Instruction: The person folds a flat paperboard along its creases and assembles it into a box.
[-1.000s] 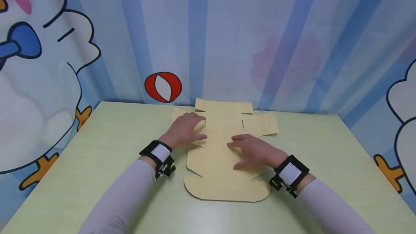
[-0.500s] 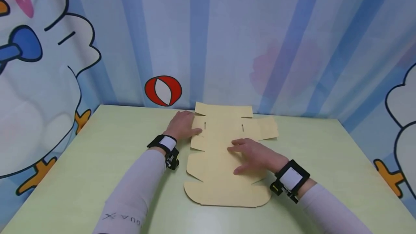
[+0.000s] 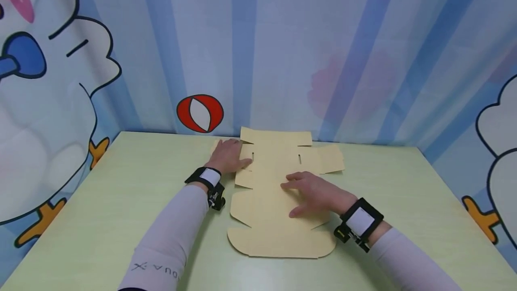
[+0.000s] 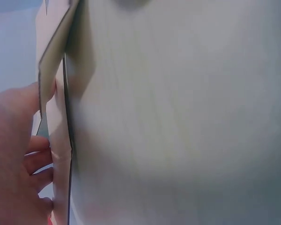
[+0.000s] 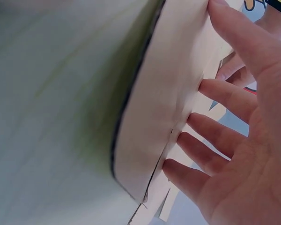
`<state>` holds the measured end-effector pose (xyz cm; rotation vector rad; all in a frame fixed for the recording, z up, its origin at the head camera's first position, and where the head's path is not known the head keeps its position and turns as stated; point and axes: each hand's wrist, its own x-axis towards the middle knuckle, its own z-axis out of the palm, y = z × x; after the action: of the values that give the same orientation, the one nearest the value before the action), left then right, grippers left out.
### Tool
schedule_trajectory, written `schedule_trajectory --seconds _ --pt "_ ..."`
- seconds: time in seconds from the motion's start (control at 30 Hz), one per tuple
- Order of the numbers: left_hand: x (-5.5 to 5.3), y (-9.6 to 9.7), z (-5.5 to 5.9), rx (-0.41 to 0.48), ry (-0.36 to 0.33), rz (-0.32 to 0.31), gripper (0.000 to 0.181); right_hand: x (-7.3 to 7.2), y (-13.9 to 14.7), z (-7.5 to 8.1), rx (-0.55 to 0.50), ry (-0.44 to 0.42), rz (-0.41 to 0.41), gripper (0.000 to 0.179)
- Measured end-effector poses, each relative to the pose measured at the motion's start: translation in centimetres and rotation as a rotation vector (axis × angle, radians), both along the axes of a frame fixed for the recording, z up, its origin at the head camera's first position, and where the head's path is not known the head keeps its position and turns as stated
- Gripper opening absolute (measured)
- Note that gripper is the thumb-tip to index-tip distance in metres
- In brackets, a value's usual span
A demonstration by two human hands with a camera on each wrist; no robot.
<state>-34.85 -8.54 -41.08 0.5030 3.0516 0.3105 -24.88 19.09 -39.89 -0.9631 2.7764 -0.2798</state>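
A flat tan cardboard box blank (image 3: 278, 241) lies in the middle of the table, with cut flaps along both sides and two short slots near its far end. My left hand (image 3: 227, 156) rests over the far left flap, thumb pointing in toward the left slot. In the left wrist view its fingers (image 4: 40, 161) lie against the creased flap (image 4: 61, 164). My right hand (image 3: 315, 192) is spread on the right half of the blank. Its fingertips (image 5: 171, 166) press on the cardboard near a fold line and hide part of the right-hand flap.
The pale green table (image 3: 153, 178) ends at a blue striped curtain (image 3: 278, 48) just behind the blank. Printed cartoon birds cover the cloth on both sides. The right far flap (image 3: 332, 158) sticks out sideways, tilted at its outer end.
My left hand has shifted outward from the slot area to the outer part of the left flap, uncovering the left slot. The right hand stays where it was on the cardboard.
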Motion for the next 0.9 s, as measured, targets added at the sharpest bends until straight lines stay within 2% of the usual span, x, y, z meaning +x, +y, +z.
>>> schedule_trajectory --seconds 0.33,0.63,0.9 --pt "-0.2 -0.3 0.3 0.019 0.092 -0.010 0.056 0.0 0.0 0.1 -0.007 -0.002 0.012 0.074" --pt "0.5 -1.1 0.8 0.009 0.269 -0.063 0.030 0.0 0.0 0.2 -0.023 -0.009 0.023 0.074" --pt "0.7 -2.0 0.7 0.084 0.342 -0.071 0.029 0.1 0.0 0.3 -0.020 -0.018 0.024 0.076"
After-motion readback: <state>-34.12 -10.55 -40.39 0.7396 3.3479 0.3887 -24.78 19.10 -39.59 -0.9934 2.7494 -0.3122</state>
